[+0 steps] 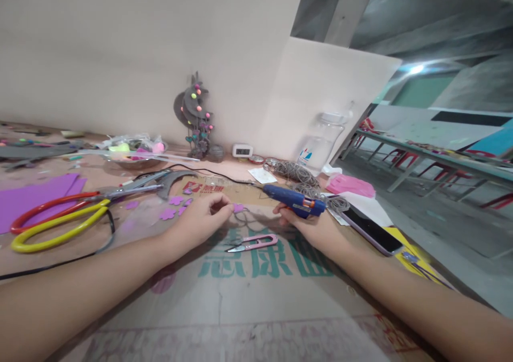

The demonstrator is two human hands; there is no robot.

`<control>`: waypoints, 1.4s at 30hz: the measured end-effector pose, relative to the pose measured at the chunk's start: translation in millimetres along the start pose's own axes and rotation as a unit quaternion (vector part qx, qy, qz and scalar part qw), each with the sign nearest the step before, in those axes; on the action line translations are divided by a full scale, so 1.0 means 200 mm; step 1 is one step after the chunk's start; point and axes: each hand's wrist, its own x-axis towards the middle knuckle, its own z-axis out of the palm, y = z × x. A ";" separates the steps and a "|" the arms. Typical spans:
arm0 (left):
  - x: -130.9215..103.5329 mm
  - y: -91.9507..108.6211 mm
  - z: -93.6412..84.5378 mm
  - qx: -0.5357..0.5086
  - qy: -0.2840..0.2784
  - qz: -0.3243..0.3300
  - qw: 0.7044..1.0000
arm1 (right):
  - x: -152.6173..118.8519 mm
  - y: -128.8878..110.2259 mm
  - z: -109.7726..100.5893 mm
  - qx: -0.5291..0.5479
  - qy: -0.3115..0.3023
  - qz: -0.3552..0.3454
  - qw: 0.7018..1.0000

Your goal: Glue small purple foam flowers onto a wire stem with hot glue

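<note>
My left hand (206,215) pinches a small purple flower piece (238,208) between thumb and fingertips. A loop of thin grey cord (241,218) hangs beside that piece. On the right, the fingers of my right hand (290,217) curl beneath a blue glue gun (290,199), apparently round its handle, which is mostly hidden. The gun's narrow end points left and away from me. Pink-handled thread snips (256,241) lie on the cardboard (224,308) between my forearms. Several purple foam flowers (170,209) are scattered left of my left hand.
Large scissors (64,217) with red and yellow handles rest on the left by purple sheets (48,196). A bowl (138,159), a decorated grey moon ornament (196,116) and a small clock (242,151) stand behind. Grey cord coils (294,175), a bottle (320,143) and a phone (368,225) are right.
</note>
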 end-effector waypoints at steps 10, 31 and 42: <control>-0.01 0.01 -0.01 0.016 0.042 0.014 0.999 | -0.02 0.02 0.01 -0.042 -0.068 -0.059 0.995; -0.02 0.02 -0.01 0.016 0.036 0.032 0.999 | -0.02 0.03 0.03 -0.119 -0.064 -0.057 0.989; -0.02 0.02 -0.01 0.006 0.036 0.028 0.999 | -0.02 0.04 0.04 -0.125 -0.041 -0.052 0.990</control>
